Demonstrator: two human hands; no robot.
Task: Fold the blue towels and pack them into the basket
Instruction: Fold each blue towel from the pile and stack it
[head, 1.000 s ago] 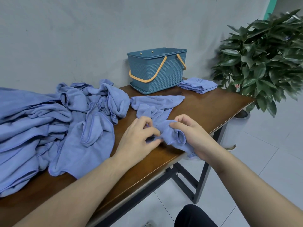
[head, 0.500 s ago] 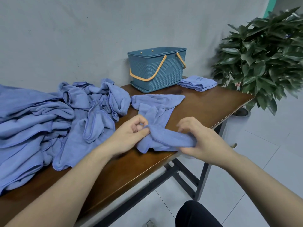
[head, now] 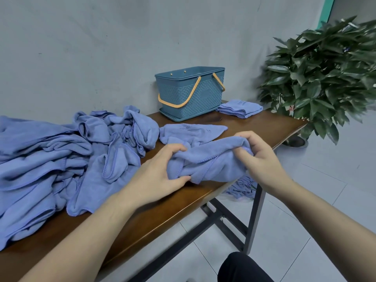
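Gripping a bunched towel [head: 209, 159] at the table's [head: 183, 202] near edge, the left hand [head: 156, 176] pinches its left end while the right hand [head: 258, 157] clutches its right end, part of it hanging over the edge. Unfolded towels form a pile [head: 61, 159] to the left. At the far side, the basket [head: 191, 92] stands beside a folded stack [head: 240, 108].

hands: left hand [head: 156, 176] and right hand [head: 262, 159] now farther apart than before
towel: blue towel [head: 207, 159] stretched wider between them, bunch opened out
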